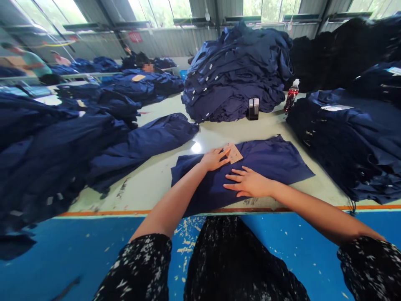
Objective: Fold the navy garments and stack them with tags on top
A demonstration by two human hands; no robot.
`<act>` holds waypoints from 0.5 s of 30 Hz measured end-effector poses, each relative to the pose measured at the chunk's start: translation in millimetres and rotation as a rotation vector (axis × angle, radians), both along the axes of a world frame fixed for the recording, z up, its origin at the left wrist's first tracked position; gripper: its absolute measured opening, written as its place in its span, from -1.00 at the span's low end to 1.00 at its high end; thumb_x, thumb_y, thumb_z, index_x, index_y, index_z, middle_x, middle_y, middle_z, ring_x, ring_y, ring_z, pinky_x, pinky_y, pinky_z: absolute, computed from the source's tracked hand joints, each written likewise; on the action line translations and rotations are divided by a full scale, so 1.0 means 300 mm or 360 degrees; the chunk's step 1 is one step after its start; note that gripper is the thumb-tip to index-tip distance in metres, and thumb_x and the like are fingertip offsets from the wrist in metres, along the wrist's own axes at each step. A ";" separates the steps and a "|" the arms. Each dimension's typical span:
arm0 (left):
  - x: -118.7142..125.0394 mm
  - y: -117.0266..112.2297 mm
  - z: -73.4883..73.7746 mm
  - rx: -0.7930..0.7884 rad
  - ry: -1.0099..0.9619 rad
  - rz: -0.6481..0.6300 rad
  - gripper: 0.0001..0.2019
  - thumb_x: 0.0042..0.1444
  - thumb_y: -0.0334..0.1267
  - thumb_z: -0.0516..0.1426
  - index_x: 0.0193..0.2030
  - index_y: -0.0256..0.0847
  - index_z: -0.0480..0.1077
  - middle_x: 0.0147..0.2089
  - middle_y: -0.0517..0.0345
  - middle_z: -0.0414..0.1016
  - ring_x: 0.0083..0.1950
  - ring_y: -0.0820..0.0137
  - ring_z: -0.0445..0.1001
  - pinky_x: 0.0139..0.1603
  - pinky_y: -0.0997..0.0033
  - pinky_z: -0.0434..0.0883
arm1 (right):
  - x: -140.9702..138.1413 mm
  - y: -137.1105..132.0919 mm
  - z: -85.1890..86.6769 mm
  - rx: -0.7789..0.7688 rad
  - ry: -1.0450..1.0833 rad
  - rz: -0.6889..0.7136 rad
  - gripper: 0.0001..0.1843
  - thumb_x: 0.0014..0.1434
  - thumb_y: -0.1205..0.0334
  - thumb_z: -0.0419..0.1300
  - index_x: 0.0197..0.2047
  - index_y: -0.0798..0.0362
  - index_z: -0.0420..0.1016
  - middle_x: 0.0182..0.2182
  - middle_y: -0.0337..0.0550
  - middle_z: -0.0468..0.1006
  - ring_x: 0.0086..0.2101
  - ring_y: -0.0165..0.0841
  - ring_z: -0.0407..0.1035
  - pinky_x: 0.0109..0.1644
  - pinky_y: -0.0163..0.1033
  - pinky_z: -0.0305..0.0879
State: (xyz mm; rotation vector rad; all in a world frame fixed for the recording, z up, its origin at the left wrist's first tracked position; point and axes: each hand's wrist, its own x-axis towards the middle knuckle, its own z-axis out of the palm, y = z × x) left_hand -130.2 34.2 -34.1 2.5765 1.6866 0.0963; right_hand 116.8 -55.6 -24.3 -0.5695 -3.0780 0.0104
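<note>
A navy blue garment [269, 161] lies flat on the pale table [147, 184] in front of me, one part of it reaching the front edge. On top of it rests a small tan card [234, 154] with faint marks. My left hand [215, 159] lies on the cloth, its fingertips touching the card's left side. Nearer to me and to the right, my right hand [249, 183] is spread flat on the garment. Both hands have their fingers apart and hold nothing.
A tall heap of navy garments [238, 71] stands behind, with a phone [253, 109] leaning against it. Beside it is a bottle of red drink [292, 95]. More garments are piled left [56, 150] and right [354, 142]. Several people are at the far left.
</note>
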 end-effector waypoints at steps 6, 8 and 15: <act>-0.013 -0.168 0.046 -0.0117 0.0156 0.0772 -0.27 0.36 0.24 -0.16 0.55 -0.06 -0.03 0.43 -0.27 0.23 0.37 -0.19 0.26 0.23 -0.16 0.31 | 0.029 0.102 0.063 0.0013 -0.0137 0.0091 -0.39 0.32 0.35 0.18 0.35 -0.35 0.36 0.47 -0.22 0.10 0.47 -0.01 -0.20 0.41 0.36 -0.07; 0.004 -0.228 0.064 -0.0144 0.0188 0.0929 -0.23 0.34 0.25 -0.14 0.54 -0.15 0.00 0.43 -0.36 0.22 0.34 -0.22 0.29 0.19 -0.21 0.32 | 0.054 0.135 0.095 0.0021 -0.0196 0.0066 -0.32 0.23 0.50 0.16 0.29 -0.37 0.44 0.47 -0.26 0.09 0.47 0.00 -0.21 0.40 0.41 -0.11; 0.119 -0.257 0.127 0.0175 0.0347 0.0495 -0.40 0.33 0.20 -0.03 0.08 -0.26 0.57 0.28 -0.29 0.37 0.31 -0.14 0.28 0.23 -0.04 0.28 | 0.204 0.248 0.186 0.0089 -0.0298 -0.0596 -0.46 0.15 0.57 0.13 0.03 -0.14 0.68 0.42 -0.11 0.22 0.43 0.15 -0.08 0.34 0.50 0.01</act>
